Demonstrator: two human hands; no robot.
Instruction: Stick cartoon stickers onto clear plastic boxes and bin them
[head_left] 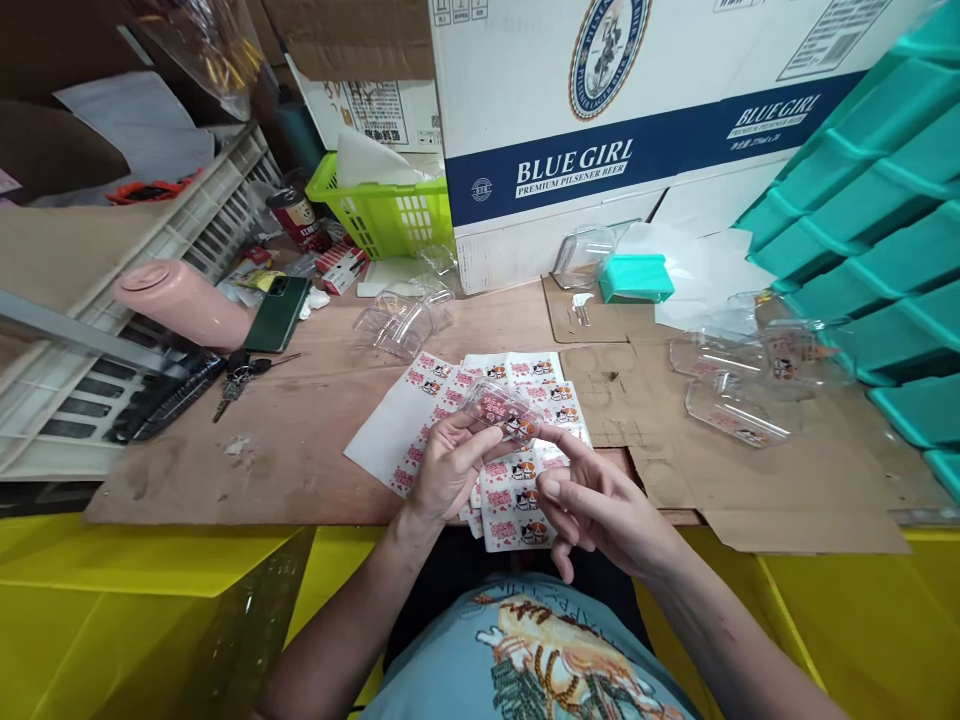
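Observation:
A small clear plastic box lid (495, 398) with a pink-lettered cat-and-dog sticker is held up over the sticker sheets. My left hand (448, 465) grips its left and lower edge, the thumb lying across the front. My right hand (592, 495) has its index finger stretched to the right end of the lid, touching or nearly touching the sticker's edge; its other fingers are loosely curled and apart. Beneath both hands lie several white sheets (517, 530) printed with rows of the same stickers, partly covered by the hands.
Clear plastic pieces (405, 318) lie behind the sheets, and stickered ones (739, 420) on cardboard at right. Teal trays (885, 240) are stacked far right. A beer carton (555, 215) stands behind. Left are a pink bottle (184, 305), phone (277, 315), keys (238, 380) and green basket (390, 215).

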